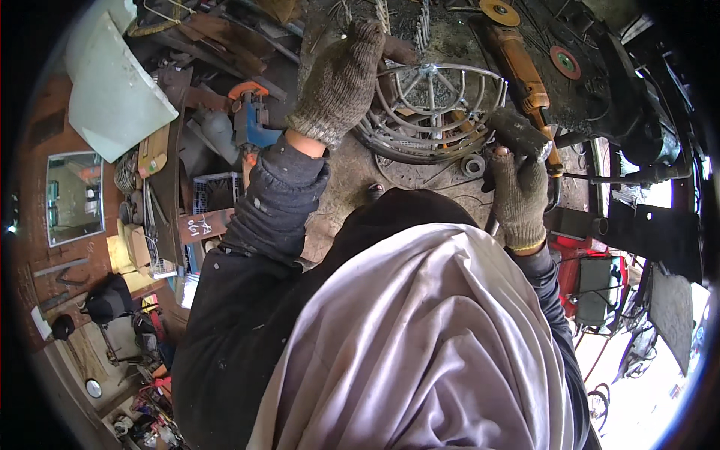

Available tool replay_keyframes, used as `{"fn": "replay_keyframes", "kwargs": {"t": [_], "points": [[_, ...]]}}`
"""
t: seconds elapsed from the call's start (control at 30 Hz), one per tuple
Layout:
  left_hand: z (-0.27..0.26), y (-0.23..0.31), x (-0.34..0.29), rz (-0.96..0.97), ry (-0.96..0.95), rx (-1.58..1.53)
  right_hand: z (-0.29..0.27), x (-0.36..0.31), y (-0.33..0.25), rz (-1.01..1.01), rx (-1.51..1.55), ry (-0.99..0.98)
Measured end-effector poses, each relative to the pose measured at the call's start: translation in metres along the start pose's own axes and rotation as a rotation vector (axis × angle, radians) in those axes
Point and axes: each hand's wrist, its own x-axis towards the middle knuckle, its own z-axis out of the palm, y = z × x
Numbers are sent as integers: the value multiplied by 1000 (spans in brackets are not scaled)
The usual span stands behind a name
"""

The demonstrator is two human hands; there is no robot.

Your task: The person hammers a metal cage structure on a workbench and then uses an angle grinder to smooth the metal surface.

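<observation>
A round metal cage (433,118) of concentric rings joined by ribs rests on the workbench (337,199) in front of me. My left hand (337,84), in a grey-brown knitted glove, is closed at the cage's upper left. From its fist sticks a short rusty metal piece (400,51), which lies against the cage's top edge. My right hand (517,196), gloved alike, is closed on a hammer at the cage's right. The dark, blocky hammer head (519,133) sits above my thumb, while most of the handle is hidden.
An orange angle grinder (517,69) lies right of the cage, with a yellow disc (500,11) and a red-green disc (565,63) near it. A thick metal ring (473,166) lies by my right hand. An orange-and-blue clamp (256,120) stands left, near scrap metal.
</observation>
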Motion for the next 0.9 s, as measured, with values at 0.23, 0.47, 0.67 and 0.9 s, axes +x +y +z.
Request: {"fn": "replay_keyframes", "kwargs": {"t": [0.23, 0.47, 0.67, 0.9], "points": [[-11, 26, -8, 211, 27, 114, -1, -4, 4, 16, -71, -32], [-22, 32, -6, 35, -211, -167, 20, -4, 3, -61, -104, 45], [-39, 17, -7, 132, -89, -132, 41, -9, -38, -65, -149, 128], [-48, 15, -8, 159, 52, -131, 72, -7, -68, -415, -266, 188]]}}
